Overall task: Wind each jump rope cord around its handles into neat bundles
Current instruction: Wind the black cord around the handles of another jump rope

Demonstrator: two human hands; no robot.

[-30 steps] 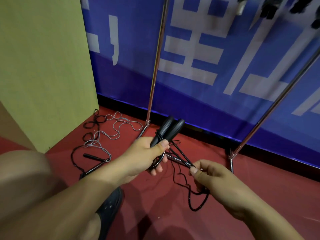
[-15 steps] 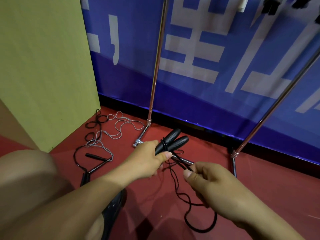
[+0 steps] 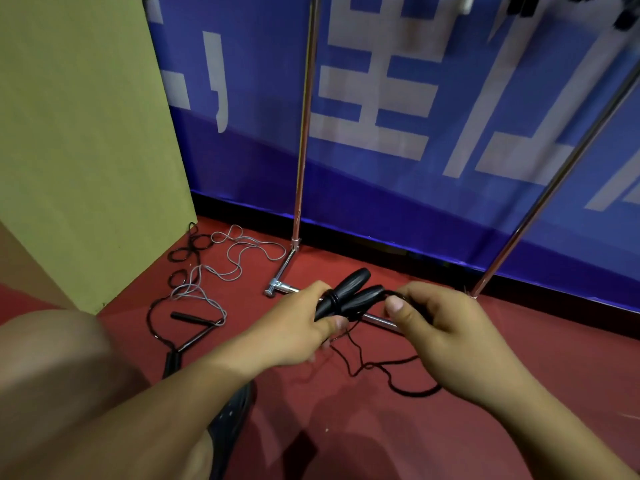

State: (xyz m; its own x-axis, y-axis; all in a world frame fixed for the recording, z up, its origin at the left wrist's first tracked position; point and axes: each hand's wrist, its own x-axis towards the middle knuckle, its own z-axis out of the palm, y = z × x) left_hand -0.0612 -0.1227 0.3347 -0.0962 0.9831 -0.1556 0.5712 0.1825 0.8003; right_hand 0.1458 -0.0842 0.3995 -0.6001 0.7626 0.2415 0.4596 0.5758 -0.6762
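My left hand [image 3: 294, 327] grips two black jump rope handles [image 3: 353, 292] held side by side, with a few turns of black cord wound round them near my thumb. My right hand [image 3: 440, 327] pinches the black cord [image 3: 408, 389] close to the handles' right end. The rest of that cord hangs down and loops loosely on the red floor between my hands. More jump ropes lie untidy on the floor at the left: a grey cord [image 3: 225, 258] and a black cord [image 3: 188, 244] with thin black handles [image 3: 183, 317].
A chrome rack stands ahead, with an upright pole [image 3: 303, 140], a base bar [image 3: 284, 289] and a slanted pole [image 3: 554, 181] at the right. A blue banner [image 3: 415, 98] covers the wall. A green board [image 3: 79, 140] stands left. My knee [image 3: 52, 368] and dark shoe [image 3: 232, 417] are at lower left.
My right hand has risen from below the handles to their right end, drawing the cord up. The handles have tilted flatter in my left hand. Less loose cord lies on the floor.
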